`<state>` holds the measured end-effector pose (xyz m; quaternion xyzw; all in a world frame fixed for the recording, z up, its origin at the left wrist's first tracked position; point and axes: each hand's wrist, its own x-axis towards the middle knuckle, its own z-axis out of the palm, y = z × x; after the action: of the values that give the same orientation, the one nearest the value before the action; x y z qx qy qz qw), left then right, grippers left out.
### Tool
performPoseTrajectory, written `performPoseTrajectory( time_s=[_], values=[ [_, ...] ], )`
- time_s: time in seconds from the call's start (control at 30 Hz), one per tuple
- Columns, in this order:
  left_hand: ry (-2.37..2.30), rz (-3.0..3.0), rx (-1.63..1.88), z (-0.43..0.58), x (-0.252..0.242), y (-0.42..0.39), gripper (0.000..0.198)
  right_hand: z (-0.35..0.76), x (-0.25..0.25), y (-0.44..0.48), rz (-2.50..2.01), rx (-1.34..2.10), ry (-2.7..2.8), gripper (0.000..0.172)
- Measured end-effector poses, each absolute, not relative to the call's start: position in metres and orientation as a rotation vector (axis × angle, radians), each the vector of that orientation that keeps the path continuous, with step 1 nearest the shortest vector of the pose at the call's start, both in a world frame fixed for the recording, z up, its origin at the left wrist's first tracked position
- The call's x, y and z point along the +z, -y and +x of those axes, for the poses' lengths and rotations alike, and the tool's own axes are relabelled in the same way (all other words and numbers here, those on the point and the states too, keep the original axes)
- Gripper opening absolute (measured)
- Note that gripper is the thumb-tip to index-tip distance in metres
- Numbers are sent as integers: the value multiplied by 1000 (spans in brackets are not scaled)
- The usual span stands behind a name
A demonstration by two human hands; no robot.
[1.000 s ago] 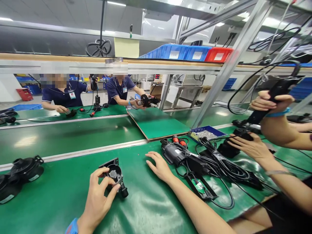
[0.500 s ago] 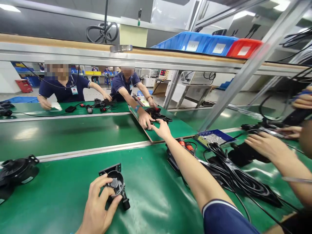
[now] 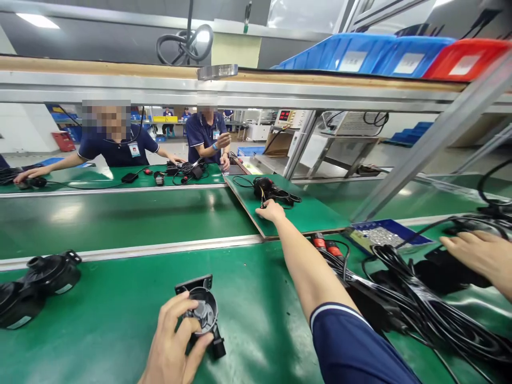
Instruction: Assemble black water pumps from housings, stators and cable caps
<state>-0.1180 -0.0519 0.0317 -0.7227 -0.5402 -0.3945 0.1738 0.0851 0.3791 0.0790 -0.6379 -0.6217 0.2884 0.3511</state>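
My left hand [image 3: 176, 341] rests near the bench's front edge, its fingers closed round a black round pump housing [image 3: 202, 312] with a square flange and a short nozzle. My right arm stretches far forward over the belt. My right hand [image 3: 272, 211] lies on the green board [image 3: 316, 213], fingers curled on the cable of a black pump [image 3: 264, 188] lying there with its wires. The fingertips themselves are mostly hidden behind the back of the hand.
Two black pump bodies [image 3: 36, 282] lie at the left. A heap of black cables and parts [image 3: 404, 298] fills the right, by a blue tray of screws [image 3: 380, 234] and a co-worker's hand [image 3: 480, 256]. Two people work across the belt.
My right hand has gone from the bench by the cable heap out to the green board. The person opposite set the black pump there and drew the hand back. My left hand kept the housing.
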Motion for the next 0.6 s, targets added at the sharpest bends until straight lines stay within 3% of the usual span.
performPoseTrajectory(
  time_s=[0.23,0.4,0.6],
  values=[
    [1549,-2033,-1178,-113,38,51,7,82,114,-356,-1281,1185,1258,27],
    [1596,-2036,-1215,-110,40,52,7,96,152,-320,-1024,1185,1020,36],
    [1582,-2037,-1223,-111,41,51,7,131,194,-233,-702,1091,1026,25]
  ],
)
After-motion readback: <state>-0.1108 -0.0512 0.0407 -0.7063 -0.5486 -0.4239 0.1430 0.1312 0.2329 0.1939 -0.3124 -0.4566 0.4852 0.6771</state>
